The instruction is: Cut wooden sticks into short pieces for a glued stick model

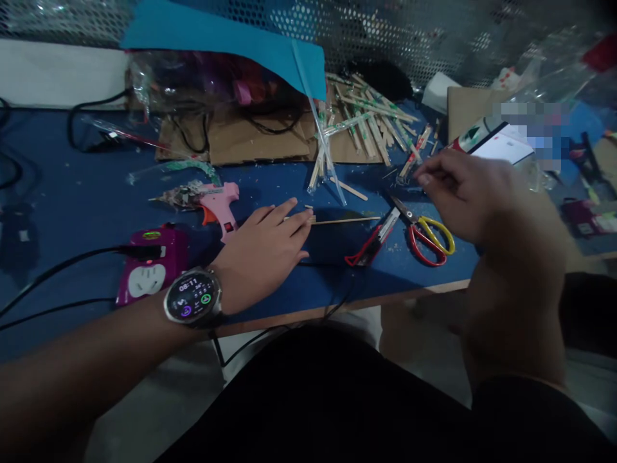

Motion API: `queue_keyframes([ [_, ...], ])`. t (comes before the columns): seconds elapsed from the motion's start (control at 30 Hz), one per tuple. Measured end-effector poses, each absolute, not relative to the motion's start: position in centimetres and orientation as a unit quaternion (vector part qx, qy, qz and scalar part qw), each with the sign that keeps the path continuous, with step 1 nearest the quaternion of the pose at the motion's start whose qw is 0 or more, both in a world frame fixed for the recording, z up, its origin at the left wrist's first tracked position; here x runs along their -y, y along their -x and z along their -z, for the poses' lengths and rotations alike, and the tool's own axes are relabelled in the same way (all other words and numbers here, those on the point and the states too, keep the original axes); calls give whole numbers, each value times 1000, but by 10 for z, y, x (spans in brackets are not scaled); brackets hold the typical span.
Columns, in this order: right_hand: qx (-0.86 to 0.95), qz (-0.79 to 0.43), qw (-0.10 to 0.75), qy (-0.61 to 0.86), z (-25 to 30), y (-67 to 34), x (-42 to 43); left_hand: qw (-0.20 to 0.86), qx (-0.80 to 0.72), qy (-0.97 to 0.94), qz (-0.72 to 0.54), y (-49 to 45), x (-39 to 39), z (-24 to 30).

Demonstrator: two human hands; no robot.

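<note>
My left hand (263, 254), with a smartwatch (193, 296) on its wrist, lies palm down on the blue table, fingers stretched out and slightly apart. Its fingertips rest over one end of a thin wooden stick (347, 220). My right hand (465, 193) is raised at the right, thumb and fingers pinched together. Whatever it may hold is hidden or too small to name; a wrapped stick packet (415, 154) shows just beyond its fingertips. Between the hands lie a red utility knife (371, 241) and scissors (427, 238) with one red and one yellow handle.
A pink glue gun (222, 204) and a purple power socket box (152, 263) with cables sit left. Behind are cardboard (260, 138), a heap of wooden sticks (371, 122), a blue sheet (222, 35) and a phone (501, 143). The wooden table edge (299, 315) runs in front.
</note>
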State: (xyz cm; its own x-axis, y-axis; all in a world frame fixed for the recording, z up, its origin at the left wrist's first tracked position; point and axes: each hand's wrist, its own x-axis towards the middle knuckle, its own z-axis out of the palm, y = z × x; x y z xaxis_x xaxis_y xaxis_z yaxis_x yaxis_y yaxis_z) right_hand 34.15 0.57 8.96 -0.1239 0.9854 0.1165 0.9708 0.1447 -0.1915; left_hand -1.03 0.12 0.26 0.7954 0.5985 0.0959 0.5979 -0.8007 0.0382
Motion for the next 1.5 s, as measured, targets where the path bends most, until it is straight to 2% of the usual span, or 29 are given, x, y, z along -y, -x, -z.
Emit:
queue_keyframes([
  [0.2, 732, -52, 108, 671, -45, -345, 53, -2, -306, -950, -64, 12, -1, -2],
  [0.3, 748, -125, 61, 648, -31, -311, 79, 1, -310, -949, -59, 12, -2, -1],
  [0.37, 750, -126, 28, 648, -22, -292, 88, 4, -312, -949, -55, 11, -3, 0],
  [0.5, 711, -84, 71, 694, -8, -280, 91, 11, -315, -948, -49, 11, -6, 3],
  [0.67, 688, -100, 92, 713, -13, -281, 92, 41, -315, -946, -64, 11, -6, 3],
  [0.83, 707, -129, 114, 686, -27, -281, 96, 31, -311, -948, -58, 12, -5, 2],
  [1.0, 739, -85, 193, 640, -31, -271, 103, 8, -301, -952, -51, 13, -5, 3],
  [1.13, 745, -69, 226, 624, -31, -256, 108, -1, -297, -953, -52, 12, -5, 3],
  [1.5, 729, -161, 358, 561, -34, -227, 106, 10, -303, -951, -57, 10, -4, 2],
])
